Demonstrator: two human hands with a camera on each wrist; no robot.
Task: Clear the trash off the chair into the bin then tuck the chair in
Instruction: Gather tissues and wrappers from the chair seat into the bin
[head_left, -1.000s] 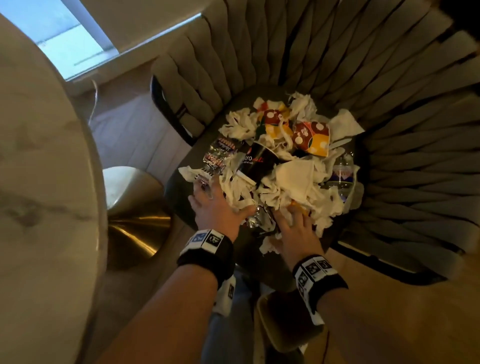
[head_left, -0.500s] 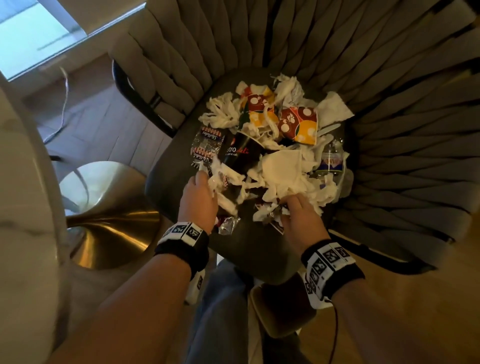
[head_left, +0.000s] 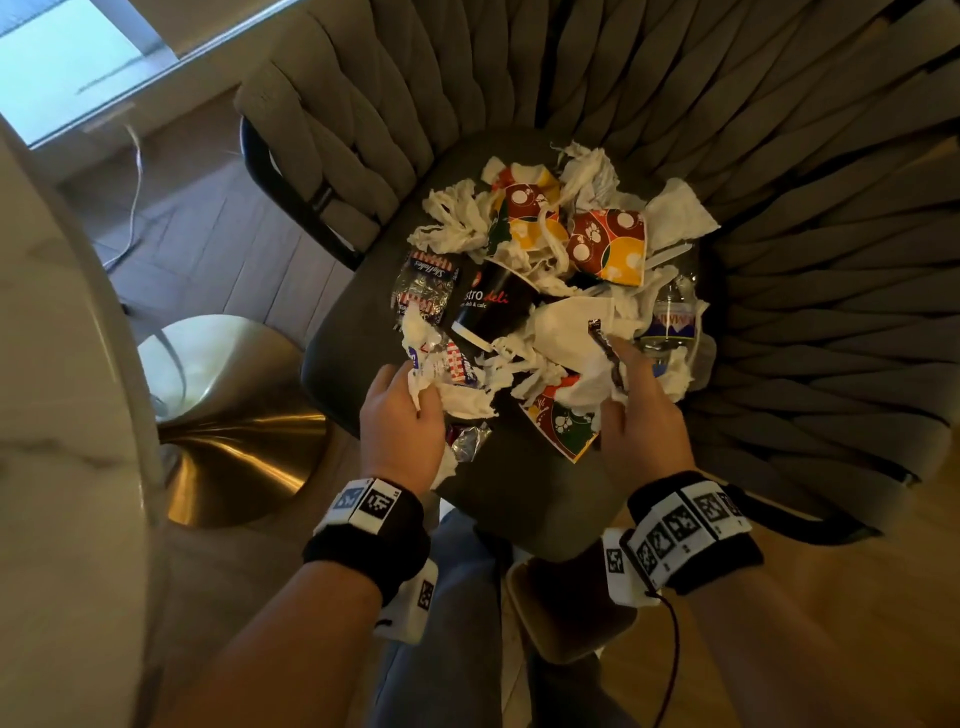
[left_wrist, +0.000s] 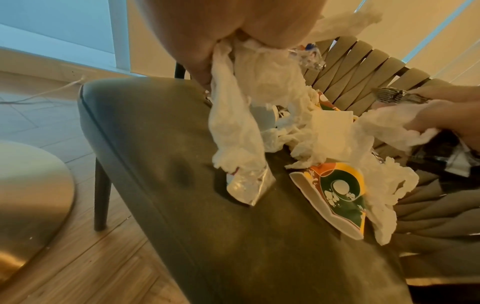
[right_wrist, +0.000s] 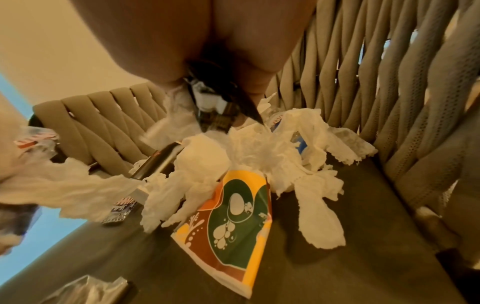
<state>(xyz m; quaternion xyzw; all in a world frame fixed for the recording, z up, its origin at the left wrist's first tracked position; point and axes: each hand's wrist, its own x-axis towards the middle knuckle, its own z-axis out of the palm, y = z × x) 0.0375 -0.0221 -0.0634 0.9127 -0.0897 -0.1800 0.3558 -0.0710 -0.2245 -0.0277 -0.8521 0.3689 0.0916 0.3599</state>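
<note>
The chair (head_left: 519, 499) has a dark seat and a grey woven back. On the seat lies a trash pile: crumpled white tissues (head_left: 561, 322), a black paper cup (head_left: 488, 306), flattened colourful cups (head_left: 608, 244), a water bottle (head_left: 670, 322) and snack wrappers (head_left: 423, 283). My left hand (head_left: 400, 415) grips a bunch of white tissue (left_wrist: 233, 115) with a wrapper at the pile's near left. My right hand (head_left: 639, 410) grips a dark wrapper (right_wrist: 221, 107) together with tissue at the near right. Between the hands lies a flattened green and orange cup (head_left: 563, 421). No bin is in view.
A round marble table (head_left: 62, 364) fills the left side, with its gold pedestal base (head_left: 228, 415) beside the chair. My legs (head_left: 457, 597) stand at the seat's front edge. A white cable (head_left: 130, 208) trails over the wooden floor near the window.
Both hands have closed on trash at the pile's near edge. The left has bunched up tissue and a wrapper, the right has picked up a dark wrapper. A flattened colourful cup now shows between them.
</note>
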